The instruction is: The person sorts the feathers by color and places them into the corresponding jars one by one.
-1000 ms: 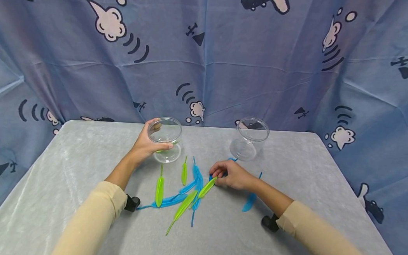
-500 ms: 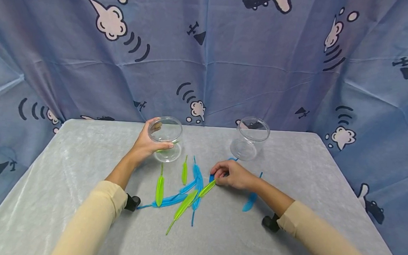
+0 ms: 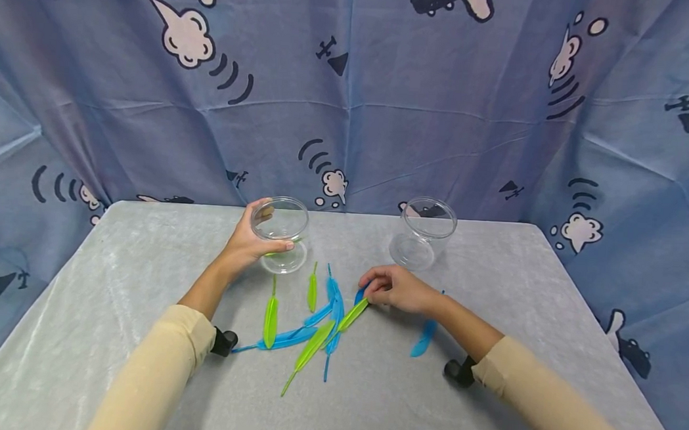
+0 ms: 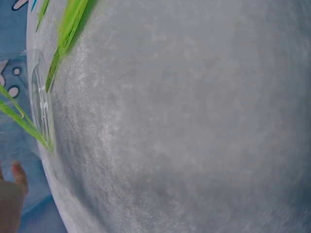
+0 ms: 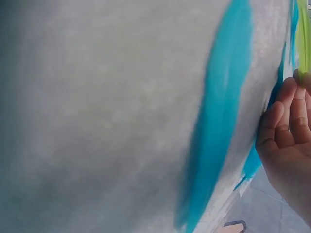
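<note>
My left hand [image 3: 249,239] holds a clear plastic cup [image 3: 283,264] at the back of the table, its thumb across the front. Green feather [image 4: 22,118] parts show through the cup wall in the left wrist view. My right hand [image 3: 398,289] pinches the upper end of a green feather [image 3: 353,315], whose lower end lies over the blue feathers [image 3: 337,301]. Under its fingers lies another blue feather [image 3: 361,293], partly hidden. More green feathers [image 3: 270,319] lie loose between the hands. In the right wrist view, a blue feather [image 5: 221,111] rests near the wrist.
A second clear cup [image 3: 422,243] stands upright at the back right. Beneath my right forearm lies a blue feather [image 3: 424,339], partly covered. The grey-clothed table [image 3: 427,411] ends at a blue patterned curtain [image 3: 384,145].
My right hand has shifted slightly up and to the right, with the green feather's end moving along. The left hand and its cup stay where they were.
</note>
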`<move>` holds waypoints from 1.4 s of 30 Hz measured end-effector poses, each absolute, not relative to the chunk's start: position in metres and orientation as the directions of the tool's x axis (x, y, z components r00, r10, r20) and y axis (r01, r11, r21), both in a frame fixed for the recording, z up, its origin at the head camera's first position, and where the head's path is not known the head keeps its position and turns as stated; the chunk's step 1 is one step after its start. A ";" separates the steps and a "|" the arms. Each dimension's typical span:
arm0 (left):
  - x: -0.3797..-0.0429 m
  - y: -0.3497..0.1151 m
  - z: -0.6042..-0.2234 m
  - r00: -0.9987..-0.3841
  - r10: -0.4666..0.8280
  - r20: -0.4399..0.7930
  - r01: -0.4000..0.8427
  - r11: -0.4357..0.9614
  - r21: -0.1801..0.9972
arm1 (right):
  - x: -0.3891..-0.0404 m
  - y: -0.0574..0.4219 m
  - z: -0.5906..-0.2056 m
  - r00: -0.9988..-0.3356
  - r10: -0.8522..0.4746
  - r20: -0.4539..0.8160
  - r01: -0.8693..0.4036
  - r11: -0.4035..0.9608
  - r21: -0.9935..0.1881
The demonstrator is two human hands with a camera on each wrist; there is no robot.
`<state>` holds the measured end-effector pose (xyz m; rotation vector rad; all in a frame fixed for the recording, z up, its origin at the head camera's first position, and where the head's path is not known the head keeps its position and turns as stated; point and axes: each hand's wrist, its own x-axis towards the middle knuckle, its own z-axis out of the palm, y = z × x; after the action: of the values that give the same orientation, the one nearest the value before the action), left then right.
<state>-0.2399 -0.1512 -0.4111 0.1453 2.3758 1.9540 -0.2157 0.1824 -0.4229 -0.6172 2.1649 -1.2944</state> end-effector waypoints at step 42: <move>-0.242 -0.152 -0.420 -0.995 0.094 0.038 0.056 0.201 0.978 | -0.259 0.152 -0.318 -0.960 -0.261 0.097 -0.199 0.402 -0.894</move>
<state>-0.2424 -0.1520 -0.4199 0.1513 2.4108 1.9610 -0.2594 0.1519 -0.3178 -0.4242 2.5808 -1.6326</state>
